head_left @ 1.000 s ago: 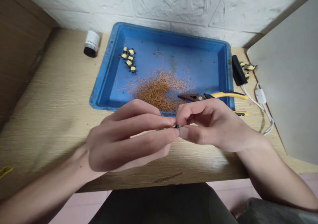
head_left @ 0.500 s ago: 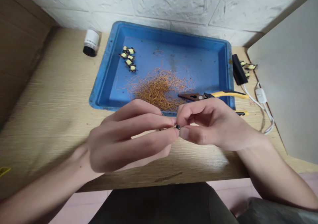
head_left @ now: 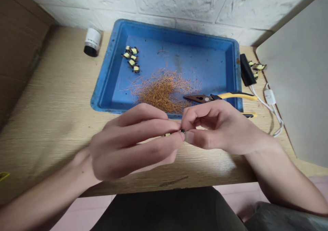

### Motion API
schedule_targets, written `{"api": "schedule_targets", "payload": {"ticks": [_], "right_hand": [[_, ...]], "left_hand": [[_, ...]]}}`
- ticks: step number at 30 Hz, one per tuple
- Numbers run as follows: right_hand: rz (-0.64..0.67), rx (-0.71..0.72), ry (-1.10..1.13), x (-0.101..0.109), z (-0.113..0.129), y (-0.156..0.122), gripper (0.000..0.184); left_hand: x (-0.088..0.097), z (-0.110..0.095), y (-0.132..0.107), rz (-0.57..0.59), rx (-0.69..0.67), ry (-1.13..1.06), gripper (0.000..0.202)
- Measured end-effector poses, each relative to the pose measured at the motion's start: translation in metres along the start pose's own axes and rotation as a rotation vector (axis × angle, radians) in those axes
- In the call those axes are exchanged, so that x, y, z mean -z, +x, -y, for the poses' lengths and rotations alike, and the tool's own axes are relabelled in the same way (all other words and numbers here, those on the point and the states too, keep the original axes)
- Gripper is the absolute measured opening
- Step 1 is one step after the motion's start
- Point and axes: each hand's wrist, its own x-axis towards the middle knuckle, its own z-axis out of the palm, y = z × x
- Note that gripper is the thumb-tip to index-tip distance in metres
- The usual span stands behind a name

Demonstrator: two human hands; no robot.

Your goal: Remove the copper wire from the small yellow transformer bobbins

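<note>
My left hand point(head_left: 130, 142) and my right hand point(head_left: 217, 126) meet fingertip to fingertip above the wooden table's front edge. Between them they pinch a tiny black and yellow part point(head_left: 181, 131), mostly hidden by the fingers. Behind the hands stands a blue tray point(head_left: 107, 80) holding a heap of thin copper wire clippings point(head_left: 162, 92), several small yellow-taped coil parts point(head_left: 131, 58) and yellow-handled pliers point(head_left: 220, 97) lying over its right rim.
A small white and black cylinder point(head_left: 91, 41) lies at the back left. Right of the tray lie a black adapter point(head_left: 246, 70) with a white cable point(head_left: 270, 104) and more coil parts point(head_left: 258, 67). A grey panel point(head_left: 299, 77) stands on the right, a white brick wall behind.
Both hands keep the same pinch on the small part. Only the view has shifted slightly.
</note>
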Motion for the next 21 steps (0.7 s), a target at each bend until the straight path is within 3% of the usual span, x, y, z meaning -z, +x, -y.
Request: {"api": "schedule_targets", "payload": {"ticks": [4,7,10,16,21], "right_hand": [[0.001,-0.018,0.013,0.0,0.001,0.0,0.024],[-0.009,-0.043,0.016,0.0,0.002,-0.002,0.024],[-0.019,-0.052,0.012,-0.001,0.004,-0.002,0.024],[-0.027,-0.052,-0.01,-0.003,0.005,-0.002,0.023],[-0.026,-0.059,-0.015,-0.003,0.005,-0.001,0.021]], "left_hand": [[0.0,0.01,0.0,0.045,-0.055,0.067,0.019],[0.003,0.023,0.003,0.063,-0.231,0.081,0.006],[0.004,0.031,0.006,0.051,-0.348,0.085,0.012],[0.001,0.031,0.007,0.021,-0.366,0.078,0.014],[0.003,0.031,0.007,0.062,-0.353,0.081,0.012]]}}
